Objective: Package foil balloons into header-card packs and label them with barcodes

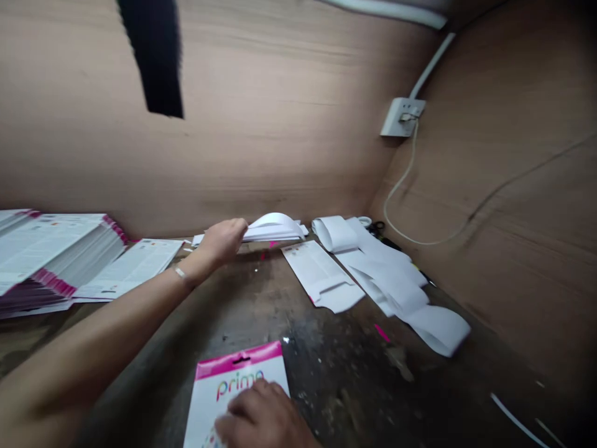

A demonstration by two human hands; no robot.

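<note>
My left hand [226, 239] reaches to the back of the table, its fingers closed on the left end of a white paper strip. That strip [275, 219] bows upward over a low stack of white strips [275, 234]. Close to me lies a flat white cardboard packet [205, 404] with a pink top band, a hang hole and colourful "prime" lettering. My right hand [268, 414] rests on top of the packet, fingers bent and a little apart, without gripping it. Its lower part is cut off by the frame edge.
Stacked printed packets [60, 249] stand at the left. Right of centre lie a single packet [321, 277] with its flap toward me and several folded white strips [396, 286]. Black-handled scissors [375, 228] sit behind them. A cable [396, 186] hangs from the wall socket [402, 117].
</note>
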